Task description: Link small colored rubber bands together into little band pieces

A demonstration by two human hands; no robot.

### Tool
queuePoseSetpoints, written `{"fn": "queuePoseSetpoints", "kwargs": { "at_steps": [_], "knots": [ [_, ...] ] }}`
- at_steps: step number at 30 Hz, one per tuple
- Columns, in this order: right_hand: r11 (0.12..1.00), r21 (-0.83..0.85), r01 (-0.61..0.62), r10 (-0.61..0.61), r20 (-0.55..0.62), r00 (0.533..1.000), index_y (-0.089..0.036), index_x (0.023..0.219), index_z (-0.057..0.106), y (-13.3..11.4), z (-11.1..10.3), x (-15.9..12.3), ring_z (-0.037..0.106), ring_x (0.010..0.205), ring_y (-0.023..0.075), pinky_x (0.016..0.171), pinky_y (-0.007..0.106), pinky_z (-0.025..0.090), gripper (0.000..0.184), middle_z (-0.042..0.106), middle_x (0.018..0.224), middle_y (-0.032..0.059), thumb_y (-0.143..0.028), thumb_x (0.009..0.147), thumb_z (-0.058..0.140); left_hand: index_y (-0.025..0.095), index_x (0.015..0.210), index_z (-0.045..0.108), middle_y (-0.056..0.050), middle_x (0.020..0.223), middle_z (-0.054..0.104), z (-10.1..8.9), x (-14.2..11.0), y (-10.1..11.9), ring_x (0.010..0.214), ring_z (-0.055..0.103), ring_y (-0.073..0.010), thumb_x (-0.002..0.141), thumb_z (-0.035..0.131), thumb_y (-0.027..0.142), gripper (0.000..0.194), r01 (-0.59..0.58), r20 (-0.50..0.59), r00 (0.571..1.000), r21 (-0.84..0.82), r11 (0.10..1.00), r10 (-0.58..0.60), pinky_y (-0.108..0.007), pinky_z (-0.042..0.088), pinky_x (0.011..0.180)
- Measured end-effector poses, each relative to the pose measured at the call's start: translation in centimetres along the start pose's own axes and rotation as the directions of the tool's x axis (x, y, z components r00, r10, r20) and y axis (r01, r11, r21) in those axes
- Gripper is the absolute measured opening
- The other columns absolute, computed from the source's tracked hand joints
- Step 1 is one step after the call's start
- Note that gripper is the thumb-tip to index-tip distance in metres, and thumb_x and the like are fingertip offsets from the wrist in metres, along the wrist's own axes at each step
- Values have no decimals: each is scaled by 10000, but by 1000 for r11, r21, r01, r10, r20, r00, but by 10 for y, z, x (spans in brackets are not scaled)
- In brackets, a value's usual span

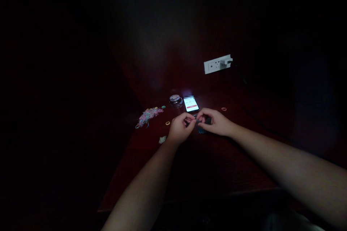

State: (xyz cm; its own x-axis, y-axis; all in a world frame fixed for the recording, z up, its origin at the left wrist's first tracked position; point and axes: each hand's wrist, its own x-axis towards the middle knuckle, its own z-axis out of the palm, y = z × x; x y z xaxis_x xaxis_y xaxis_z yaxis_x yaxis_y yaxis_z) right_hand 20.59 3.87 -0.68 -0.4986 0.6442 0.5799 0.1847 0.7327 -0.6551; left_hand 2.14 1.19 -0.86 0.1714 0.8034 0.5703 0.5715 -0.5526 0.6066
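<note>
Between two hands (pixel 181 128) (pixel 217 122), one small item (pixel 197 120)

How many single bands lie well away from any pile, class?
2: a yellow band just left of the left hand, and an orange band beyond the right hand. Others may be hidden under the hands.

Band pile (pixel 149 116) pink/teal mix, table (pixel 217 164) prob. dk red
</note>
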Motion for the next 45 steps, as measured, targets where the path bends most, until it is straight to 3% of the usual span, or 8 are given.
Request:
{"fn": "queuePoseSetpoints", "kwargs": {
  "at_steps": [8, 25, 31, 37, 45],
  "knots": [
    [998, -17, -56, 56, 5, 998, -150, 821, 631, 3, 0, 1, 531, 646, 130, 604, 257, 445, 127, 593, 716, 30, -266, 815, 580, 170, 829, 649, -15, 767, 679, 0, 0, 1, 666, 595, -106, 790, 620, 241, 85, -11, 7, 1000, -15, 1000, 11, -218, 442, 602],
    [998, -29, -56, 55, -22, 998, -141, 786, 617, 1, -1, 1, 530, 637, 135, 592, 258, 429, 86, 611, 726, 44, -209, 783, 565, 164, 815, 628, -7, 747, 655, -1, -1, 0, 664, 578, -100, 784, 600, 220, 69, 6, -7, 1000, -25, 1000, -6, -213, 430, 607],
    [997, -19, -73, 73, -24, 997, -142, 792, 614, 4, -1, 1, 530, 631, 132, 584, 253, 425, 75, 608, 723, 40, -193, 781, 560, 165, 867, 608, -11, 818, 665, 0, -1, -4, 701, 582, -97, 744, 574, 120, 135, 1, 21, 1000, -68, 998, 1, -206, 424, 619],
    [997, -32, -69, 68, -18, 997, -145, 784, 611, 4, 0, 1, 532, 641, 135, 591, 254, 430, 82, 601, 717, 38, -207, 785, 558, 162, 847, 625, -17, 793, 661, 2, -1, -6, 690, 571, -104, 781, 607, 234, 99, 17, 31, 999, -51, 999, -16, -216, 423, 616],
    [997, -39, -74, 73, -13, 997, -143, 787, 607, 4, -1, 1, 529, 637, 133, 580, 250, 417, 90, 600, 716, 35, -210, 793, 547, 152, 805, 638, -17, 746, 654, 0, -1, -2, 658, 566, -102, 782, 596, 217, 81, 37, 36, 999, -61, 997, -35, -212, 421, 595]
  ]
}}
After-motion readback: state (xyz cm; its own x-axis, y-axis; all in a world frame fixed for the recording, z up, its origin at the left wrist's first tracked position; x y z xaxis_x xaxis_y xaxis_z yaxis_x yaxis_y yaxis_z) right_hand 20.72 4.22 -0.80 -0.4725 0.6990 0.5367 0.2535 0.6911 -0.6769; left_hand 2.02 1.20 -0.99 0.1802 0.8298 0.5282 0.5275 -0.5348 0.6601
